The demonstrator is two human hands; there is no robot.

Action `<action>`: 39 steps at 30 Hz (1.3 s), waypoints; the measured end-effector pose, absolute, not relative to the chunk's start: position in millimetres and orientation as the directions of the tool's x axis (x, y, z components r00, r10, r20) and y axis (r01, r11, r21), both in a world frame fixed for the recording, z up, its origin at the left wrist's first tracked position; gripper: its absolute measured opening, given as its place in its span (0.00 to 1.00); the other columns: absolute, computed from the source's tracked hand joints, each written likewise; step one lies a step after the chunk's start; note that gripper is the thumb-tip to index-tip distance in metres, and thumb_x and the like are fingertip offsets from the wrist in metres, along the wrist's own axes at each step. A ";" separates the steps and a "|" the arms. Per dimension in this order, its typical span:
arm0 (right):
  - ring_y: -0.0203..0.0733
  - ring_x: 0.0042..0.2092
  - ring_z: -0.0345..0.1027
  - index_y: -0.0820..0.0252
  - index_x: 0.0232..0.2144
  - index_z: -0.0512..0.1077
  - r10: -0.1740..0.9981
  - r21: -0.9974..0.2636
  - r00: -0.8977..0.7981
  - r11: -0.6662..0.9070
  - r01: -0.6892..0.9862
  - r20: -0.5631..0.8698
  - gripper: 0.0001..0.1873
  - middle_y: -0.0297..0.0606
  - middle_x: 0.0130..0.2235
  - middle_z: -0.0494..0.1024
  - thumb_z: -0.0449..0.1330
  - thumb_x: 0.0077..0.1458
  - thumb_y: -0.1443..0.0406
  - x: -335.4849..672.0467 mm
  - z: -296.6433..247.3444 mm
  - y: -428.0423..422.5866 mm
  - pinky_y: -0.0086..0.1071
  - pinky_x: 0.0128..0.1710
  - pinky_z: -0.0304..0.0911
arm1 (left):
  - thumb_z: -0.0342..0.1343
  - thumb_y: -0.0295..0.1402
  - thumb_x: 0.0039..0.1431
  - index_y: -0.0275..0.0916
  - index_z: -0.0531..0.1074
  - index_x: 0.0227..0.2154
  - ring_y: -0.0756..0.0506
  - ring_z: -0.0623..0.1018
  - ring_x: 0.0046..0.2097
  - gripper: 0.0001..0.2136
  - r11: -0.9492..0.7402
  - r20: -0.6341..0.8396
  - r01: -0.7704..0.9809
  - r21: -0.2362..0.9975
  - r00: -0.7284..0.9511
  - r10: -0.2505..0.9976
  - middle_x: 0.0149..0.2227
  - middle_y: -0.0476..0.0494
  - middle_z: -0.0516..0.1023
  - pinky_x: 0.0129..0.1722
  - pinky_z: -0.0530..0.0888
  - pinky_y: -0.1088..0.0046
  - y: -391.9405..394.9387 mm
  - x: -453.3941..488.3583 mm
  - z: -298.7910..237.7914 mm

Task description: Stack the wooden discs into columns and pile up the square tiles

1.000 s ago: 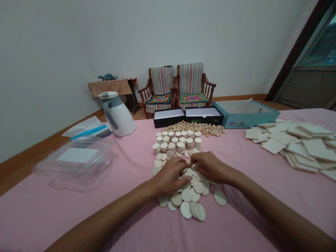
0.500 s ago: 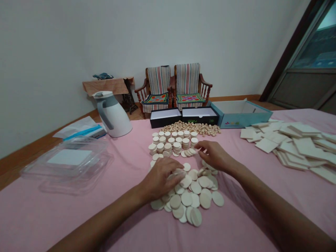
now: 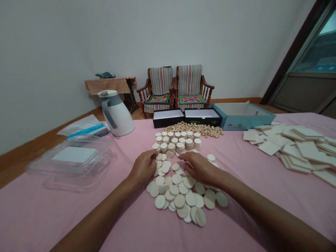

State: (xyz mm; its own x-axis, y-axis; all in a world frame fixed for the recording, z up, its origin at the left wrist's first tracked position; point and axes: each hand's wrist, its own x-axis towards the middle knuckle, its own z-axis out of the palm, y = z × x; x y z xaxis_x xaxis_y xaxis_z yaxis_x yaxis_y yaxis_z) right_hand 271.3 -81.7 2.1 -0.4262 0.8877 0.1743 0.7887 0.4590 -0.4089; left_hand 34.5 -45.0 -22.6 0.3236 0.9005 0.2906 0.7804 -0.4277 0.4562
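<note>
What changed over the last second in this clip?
The left hand slid from the middle of the loose discs to their left edge; the right hand reached toward the stacks, then returned. The discs lie flatter. Stacks, beads and jug stayed put.

A room in a home. Two wooden armchairs with striped upholstery and embroidered cushions [image 3: 178, 89] stand against a plain white wall [image 3: 78, 42]. A pink cloth-covered table [image 3: 52, 210] holds a white insulated jug [image 3: 117, 113].

Loose discs [image 3: 180, 201]: pale, flat, round wooden pieces, lying overlapped in a spread heap on the pink cloth [image 3: 52, 217]; a few at the near edge tilted.
Stacked discs [image 3: 180, 145]: same pieces in short upright columns, ranked in rows just beyond the heap.
</note>
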 end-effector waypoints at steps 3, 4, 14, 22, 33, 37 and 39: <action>0.43 0.43 0.69 0.64 0.42 0.72 0.857 -0.423 -0.496 0.505 0.752 0.141 0.18 0.46 0.40 0.77 0.49 0.51 0.76 248.5 -6.2 -78.7 0.32 0.41 0.59 | 0.48 0.23 0.49 0.37 0.72 0.39 0.44 0.75 0.41 0.14 -0.428 0.308 0.797 0.425 0.317 0.897 0.39 0.43 0.76 0.41 0.71 0.68 -46.9 37.5 -25.4; 0.43 0.43 0.69 0.65 0.42 0.72 0.847 -0.430 -0.514 0.518 0.739 0.136 0.18 0.46 0.40 0.77 0.49 0.50 0.76 242.5 -9.8 -77.0 0.31 0.41 0.59 | 0.48 0.23 0.50 0.37 0.72 0.40 0.44 0.74 0.42 0.14 -0.438 0.313 0.795 0.420 0.326 0.892 0.39 0.42 0.76 0.43 0.71 0.68 -47.3 38.2 -26.2; 0.38 0.40 0.68 0.62 0.35 0.73 0.849 -0.584 -0.500 0.495 0.643 0.170 0.15 0.39 0.37 0.77 0.50 0.49 0.77 244.6 -15.3 -79.5 0.29 0.41 0.59 | 0.44 0.19 0.50 0.39 0.74 0.36 0.48 0.76 0.40 0.17 -0.553 0.305 0.581 0.597 0.473 0.826 0.37 0.47 0.78 0.43 0.71 0.71 -52.9 43.3 -26.2; 0.43 0.43 0.66 0.62 0.38 0.72 0.953 -0.348 -0.144 0.234 0.908 0.265 0.15 0.43 0.38 0.75 0.50 0.51 0.74 279.8 -0.5 -67.3 0.31 0.40 0.57 | 0.46 0.20 0.51 0.38 0.73 0.39 0.45 0.73 0.45 0.16 -0.579 0.408 0.626 0.523 0.413 0.814 0.42 0.42 0.76 0.48 0.70 0.65 -51.4 51.1 -24.7; 0.44 0.44 0.66 0.62 0.43 0.68 0.980 -0.112 -0.094 0.115 0.987 0.176 0.14 0.45 0.41 0.73 0.49 0.55 0.72 287.0 -3.4 -64.8 0.31 0.35 0.56 | 0.45 0.19 0.52 0.37 0.73 0.32 0.46 0.73 0.39 0.12 -0.605 0.329 0.603 0.520 0.512 0.793 0.33 0.44 0.75 0.41 0.71 0.68 -55.2 57.0 -20.5; 0.45 0.43 0.67 0.62 0.40 0.69 0.979 -0.082 -0.097 0.113 0.990 0.178 0.12 0.46 0.40 0.73 0.48 0.57 0.70 285.8 -4.7 -66.2 0.32 0.34 0.55 | 0.46 0.22 0.57 0.36 0.73 0.37 0.46 0.73 0.42 0.12 -0.629 0.371 0.577 0.520 0.511 0.775 0.37 0.42 0.76 0.43 0.71 0.68 -56.9 59.2 -18.0; 0.46 0.42 0.66 0.63 0.39 0.69 0.981 -0.048 -0.101 0.110 0.993 0.167 0.11 0.47 0.41 0.73 0.48 0.58 0.68 284.7 -6.6 -66.3 0.33 0.33 0.55 | 0.47 0.26 0.60 0.36 0.72 0.42 0.44 0.73 0.46 0.12 -0.684 0.404 0.541 0.490 0.554 0.728 0.42 0.40 0.76 0.47 0.70 0.65 -56.9 60.6 -18.6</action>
State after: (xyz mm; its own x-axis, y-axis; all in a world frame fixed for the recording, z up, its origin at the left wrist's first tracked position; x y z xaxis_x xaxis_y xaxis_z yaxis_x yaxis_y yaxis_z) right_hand 284.7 -66.3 -6.6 -0.1007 0.9809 0.1665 0.9927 0.1101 -0.0485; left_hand 60.6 -56.9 -18.6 0.5541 0.7279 0.4038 0.5411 -0.6836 0.4899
